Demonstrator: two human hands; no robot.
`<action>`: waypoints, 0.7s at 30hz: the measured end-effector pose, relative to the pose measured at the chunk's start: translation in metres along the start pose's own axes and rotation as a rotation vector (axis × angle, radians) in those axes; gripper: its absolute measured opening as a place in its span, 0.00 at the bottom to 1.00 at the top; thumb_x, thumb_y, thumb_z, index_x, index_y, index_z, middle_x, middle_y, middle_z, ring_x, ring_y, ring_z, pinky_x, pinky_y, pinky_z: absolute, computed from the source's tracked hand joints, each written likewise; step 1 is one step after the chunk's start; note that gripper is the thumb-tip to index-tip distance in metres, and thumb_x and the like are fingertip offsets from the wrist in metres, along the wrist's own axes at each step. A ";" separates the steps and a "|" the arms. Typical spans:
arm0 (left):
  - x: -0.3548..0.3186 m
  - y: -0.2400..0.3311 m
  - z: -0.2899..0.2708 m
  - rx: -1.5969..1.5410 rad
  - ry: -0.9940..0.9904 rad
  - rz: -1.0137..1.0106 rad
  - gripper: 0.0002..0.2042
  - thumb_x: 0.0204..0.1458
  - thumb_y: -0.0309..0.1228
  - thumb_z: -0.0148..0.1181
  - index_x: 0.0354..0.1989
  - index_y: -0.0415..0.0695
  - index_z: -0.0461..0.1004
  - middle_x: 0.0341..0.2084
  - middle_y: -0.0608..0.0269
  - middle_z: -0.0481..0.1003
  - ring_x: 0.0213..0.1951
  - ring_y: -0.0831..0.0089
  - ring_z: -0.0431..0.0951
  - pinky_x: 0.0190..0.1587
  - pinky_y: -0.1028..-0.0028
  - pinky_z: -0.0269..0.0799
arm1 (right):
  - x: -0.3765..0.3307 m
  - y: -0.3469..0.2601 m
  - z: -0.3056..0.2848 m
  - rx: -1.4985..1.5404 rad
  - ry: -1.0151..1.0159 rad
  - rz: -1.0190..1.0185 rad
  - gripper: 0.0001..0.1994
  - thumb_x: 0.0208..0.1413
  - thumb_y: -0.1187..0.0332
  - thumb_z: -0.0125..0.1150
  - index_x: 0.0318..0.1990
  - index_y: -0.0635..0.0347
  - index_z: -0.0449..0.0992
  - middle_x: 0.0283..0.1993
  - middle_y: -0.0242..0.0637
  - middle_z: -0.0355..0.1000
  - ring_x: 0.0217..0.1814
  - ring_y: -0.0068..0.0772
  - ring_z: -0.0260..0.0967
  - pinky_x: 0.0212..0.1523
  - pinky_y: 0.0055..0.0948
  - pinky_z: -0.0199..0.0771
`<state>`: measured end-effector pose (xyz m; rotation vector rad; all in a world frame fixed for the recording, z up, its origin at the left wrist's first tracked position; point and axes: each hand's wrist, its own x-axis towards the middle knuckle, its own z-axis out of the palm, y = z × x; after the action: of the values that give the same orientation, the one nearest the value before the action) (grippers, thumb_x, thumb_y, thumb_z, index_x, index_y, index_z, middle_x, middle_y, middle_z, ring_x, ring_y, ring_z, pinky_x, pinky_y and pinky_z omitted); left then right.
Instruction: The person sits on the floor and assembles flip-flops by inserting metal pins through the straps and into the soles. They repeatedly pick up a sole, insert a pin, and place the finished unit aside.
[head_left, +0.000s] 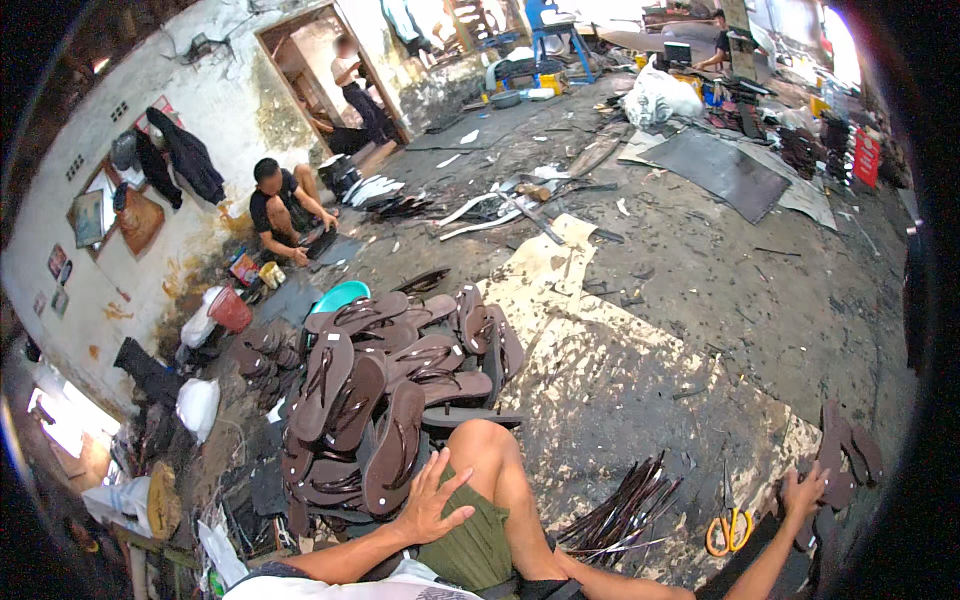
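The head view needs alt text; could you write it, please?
A person's right hand is at brown footwear pieces, the left hand open over green shorts; a heap of brown sandals, dark strips and scissors lie nearby.

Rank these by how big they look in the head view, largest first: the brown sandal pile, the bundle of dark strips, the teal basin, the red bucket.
1. Brown sandal pile
2. Bundle of dark strips
3. Teal basin and red bucket: too alike to rank; sandals partly hide the basin.
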<state>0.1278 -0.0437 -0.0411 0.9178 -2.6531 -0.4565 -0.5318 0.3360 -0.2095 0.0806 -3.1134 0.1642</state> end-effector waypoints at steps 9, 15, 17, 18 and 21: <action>0.005 0.008 0.013 -0.016 0.040 -0.058 0.31 0.57 0.46 0.63 0.70 0.58 0.66 0.76 0.43 0.47 0.75 0.39 0.48 0.72 0.45 0.47 | 0.054 0.007 -0.071 0.146 -0.152 0.178 0.42 0.53 0.27 0.56 0.69 0.45 0.69 0.71 0.45 0.64 0.74 0.56 0.59 0.72 0.55 0.55; 0.014 0.015 0.012 0.016 0.031 -0.059 0.32 0.55 0.45 0.64 0.70 0.55 0.67 0.75 0.41 0.48 0.74 0.37 0.50 0.72 0.46 0.49 | 0.052 0.007 -0.051 0.084 -0.143 0.165 0.50 0.49 0.20 0.52 0.76 0.36 0.55 0.80 0.39 0.46 0.81 0.54 0.41 0.71 0.72 0.40; 0.011 0.015 0.013 0.023 0.043 -0.067 0.32 0.55 0.45 0.64 0.69 0.55 0.67 0.75 0.41 0.48 0.74 0.37 0.51 0.72 0.46 0.49 | 0.044 -0.009 -0.047 0.023 -0.208 0.211 0.53 0.47 0.17 0.47 0.79 0.28 0.46 0.85 0.35 0.32 0.85 0.55 0.27 0.68 0.87 0.30; 0.014 0.013 0.016 0.017 0.045 -0.063 0.32 0.54 0.44 0.65 0.69 0.55 0.68 0.75 0.41 0.48 0.74 0.37 0.50 0.72 0.46 0.49 | 0.042 0.003 -0.040 -0.036 -0.161 0.189 0.51 0.48 0.17 0.46 0.79 0.24 0.45 0.85 0.35 0.30 0.84 0.60 0.27 0.66 0.90 0.28; 0.011 0.013 0.015 0.003 0.060 -0.076 0.32 0.54 0.44 0.65 0.69 0.56 0.68 0.75 0.41 0.48 0.74 0.37 0.49 0.72 0.45 0.49 | 0.012 0.012 -0.041 -0.071 -0.237 0.104 0.50 0.52 0.20 0.44 0.79 0.30 0.46 0.84 0.39 0.34 0.85 0.57 0.27 0.68 0.85 0.29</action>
<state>0.1064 -0.0380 -0.0473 1.0197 -2.5723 -0.4359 -0.5436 0.3512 -0.1696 -0.0687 -3.3576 0.0494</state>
